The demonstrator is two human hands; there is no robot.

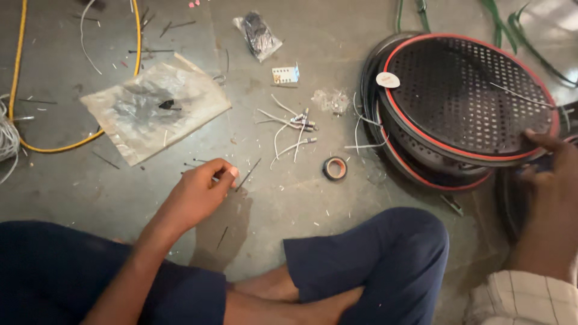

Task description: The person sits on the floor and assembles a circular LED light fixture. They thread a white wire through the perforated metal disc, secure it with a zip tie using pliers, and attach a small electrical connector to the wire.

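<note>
While the person sits cross-legged on the grey concrete floor, the left hand reaches forward low over it, its fingers curled and pressed together at the tips, pinching what looks like a thin dark screw or pin; the piece is too small to make out surely. Just beside that hand a thin black cable tie lies slanted on the floor. The right hand is at the far right edge, its fingers laid over the near rim of a round black perforated grille with a red edge, which rests tilted on top of a second, similar grille; whether those fingers clasp the rim or only rest on it cannot be told. A white oval sticker sits on the upper grille's left rim. Between the two hands, on the floor, lie a small roll of tape and a loose bunch of short white wires with connectors. Farther off are a crumpled clear plastic bag, a small white box, a packet of dark parts in clear wrap and a yellow cable curving along the left side.
</note>
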